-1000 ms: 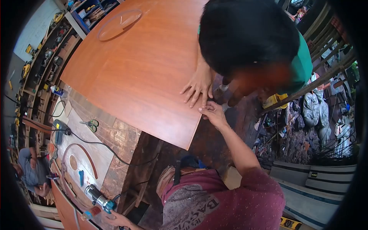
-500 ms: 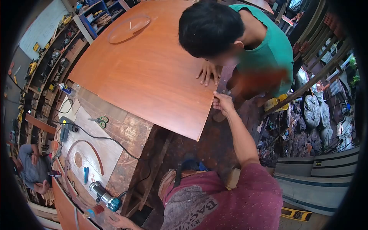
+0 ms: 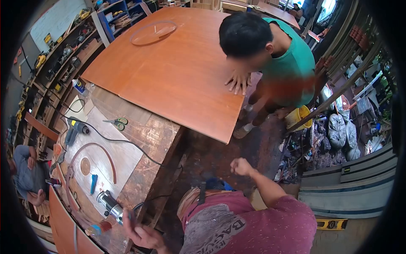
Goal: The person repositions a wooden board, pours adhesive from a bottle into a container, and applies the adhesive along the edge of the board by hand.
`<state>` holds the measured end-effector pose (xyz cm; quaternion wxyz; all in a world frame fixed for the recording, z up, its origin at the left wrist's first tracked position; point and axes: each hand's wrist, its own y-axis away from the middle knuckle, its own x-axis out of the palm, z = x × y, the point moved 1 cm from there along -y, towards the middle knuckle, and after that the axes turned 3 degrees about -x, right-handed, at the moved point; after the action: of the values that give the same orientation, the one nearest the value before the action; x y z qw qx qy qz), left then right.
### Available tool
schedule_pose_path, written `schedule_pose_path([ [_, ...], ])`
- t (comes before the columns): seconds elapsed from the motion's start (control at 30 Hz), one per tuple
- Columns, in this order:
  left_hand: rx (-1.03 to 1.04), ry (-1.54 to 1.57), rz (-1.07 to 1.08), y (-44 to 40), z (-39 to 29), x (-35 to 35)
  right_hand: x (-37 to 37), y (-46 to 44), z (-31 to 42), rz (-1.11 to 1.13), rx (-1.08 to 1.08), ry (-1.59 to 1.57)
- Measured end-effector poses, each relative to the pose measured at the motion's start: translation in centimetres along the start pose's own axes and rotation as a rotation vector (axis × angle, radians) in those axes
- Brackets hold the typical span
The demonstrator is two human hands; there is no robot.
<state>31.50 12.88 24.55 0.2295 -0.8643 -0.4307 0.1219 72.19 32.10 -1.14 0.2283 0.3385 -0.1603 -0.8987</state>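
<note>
My left hand (image 3: 141, 233) reaches over the bench's near end, fingers apart, with fingertips at the teal end of a trim router (image 3: 111, 206); I cannot tell whether they touch. My right hand (image 3: 242, 167), fingers curled and nothing visible in them, hangs over the floor, apart from the reddish-brown wood panel (image 3: 169, 80). That large panel lies on the workbench (image 3: 144, 144), one corner overhanging toward me. A co-worker's hand (image 3: 239, 81) rests flat on its right edge. Beside the router lie a blue tool (image 3: 93, 184) and a curved brown strip (image 3: 111, 163).
Also on the bench are a heat gun (image 3: 77, 128), green-handled scissors (image 3: 118, 122), a black cord and a spray can (image 3: 78, 86). A coiled strip (image 3: 154, 34) sits on the panel. Another person (image 3: 29, 173) is at far left. A yellow bucket (image 3: 299, 117) stands behind the co-worker.
My right hand has let go of the panel's edge and drawn back toward me. My left hand has risen to the router. The co-worker's hand stays on the panel.
</note>
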Motion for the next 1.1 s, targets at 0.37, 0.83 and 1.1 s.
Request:
schedule_pose_path([
  [0.37, -0.267, 1.692, 1.399, -5.5, -11.8, 9.4, 4.3, 11.9, -10.1, -0.050, 0.283, 0.353],
  [0.83, -0.725, 1.611, 1.520, -1.9, -12.3, 23.7, 0.1, 6.2, -23.8, -0.008, 0.131, 0.027],
  [1.1, -0.295, 0.081, 0.052, -1.6, -6.7, 17.6, -13.1, -2.1, -15.3, -0.056, 0.083, 0.115],
])
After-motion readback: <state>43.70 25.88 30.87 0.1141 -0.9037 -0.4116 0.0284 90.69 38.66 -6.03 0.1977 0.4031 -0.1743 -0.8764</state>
